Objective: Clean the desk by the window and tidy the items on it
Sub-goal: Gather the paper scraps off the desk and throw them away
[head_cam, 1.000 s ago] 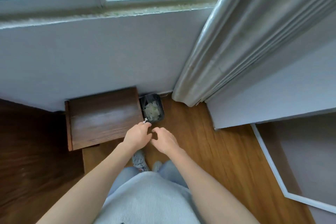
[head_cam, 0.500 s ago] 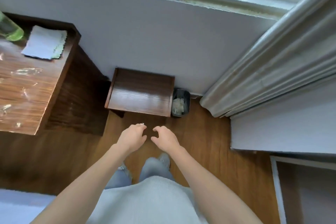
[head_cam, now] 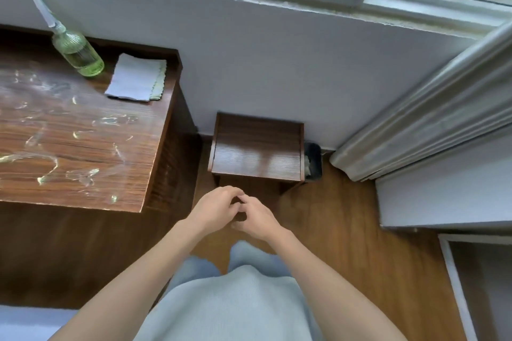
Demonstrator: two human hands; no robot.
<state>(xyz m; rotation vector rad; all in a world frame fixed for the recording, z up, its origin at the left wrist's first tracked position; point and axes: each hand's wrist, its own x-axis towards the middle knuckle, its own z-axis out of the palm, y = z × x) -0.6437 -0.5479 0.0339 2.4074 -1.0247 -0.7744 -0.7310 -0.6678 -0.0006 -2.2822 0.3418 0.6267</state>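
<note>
Both hands meet in front of the person, away from the tabletop.

The left hand (head_cam: pixel 214 209) and right hand (head_cam: pixel 256 219) touch at the fingertips over the wooden floor (head_cam: pixel 346 230), fingers loosely curled — whether anything small is pinched between them I cannot tell. To the left the tabletop (head_cam: pixel 69 147) shows wet streaks; at its back corner a green glass bottle (head_cam: pixel 79 54) stands just beside a folded cloth (head_cam: pixel 137 77). Ahead, a low wooden stool (head_cam: pixel 257 149) sits against the wall, with a dark bin (head_cam: pixel 313 160) right beside it — near the curtain (head_cam: pixel 415 119).
</note>
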